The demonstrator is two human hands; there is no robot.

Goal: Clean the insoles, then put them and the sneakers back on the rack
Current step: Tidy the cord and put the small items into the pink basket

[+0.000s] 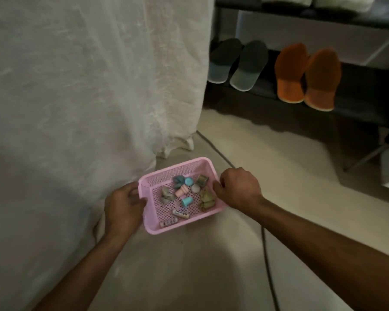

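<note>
Shoe rack [323,21]: dark frame with dark shelves, seen at upper right, standing on the floor.

Two pairs of footwear are held on the middle shelf; both look like slippers rather than sneakers, though blur prevents certainty. No insoles can be made out.

Grey pair [238,63]: dark grey upper part, pale bluish-grey lower part, placed at the left end of the shelf. The two are set side by side and touching, tilted with the pale ends lowest.

Orange pair [308,75]: rust-orange with a thin pale edge at the lower ends, placed just right of the grey pair, side by side and touching, tilted the same way.
</note>
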